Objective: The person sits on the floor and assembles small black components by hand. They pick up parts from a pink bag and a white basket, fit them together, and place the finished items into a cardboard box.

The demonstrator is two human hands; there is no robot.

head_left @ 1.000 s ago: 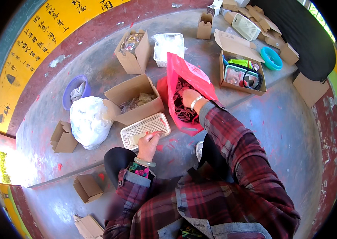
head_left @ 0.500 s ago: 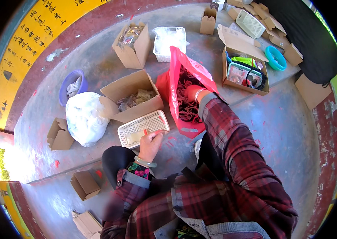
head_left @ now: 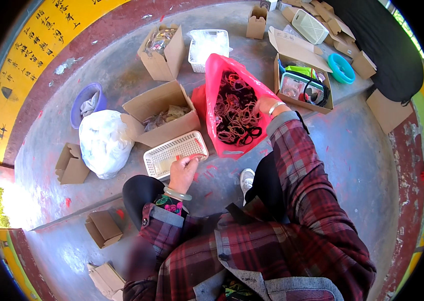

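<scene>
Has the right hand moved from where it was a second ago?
No. The right hand stays inside the red bag of elastic bands, by its right edge, beside the open cardboard box.

A red plastic bag (head_left: 232,108) stands open around the right hand (head_left: 264,106). Just beyond the left hand (head_left: 184,173), an open brown cardboard box (head_left: 159,113) sits beside a tied white bag (head_left: 104,143) (bulging, to its left). Another open carton (head_left: 299,75) lies right of the right hand. Far left, a yellow sign (head_left: 26,55) with dark characters curves along the wall.
</scene>
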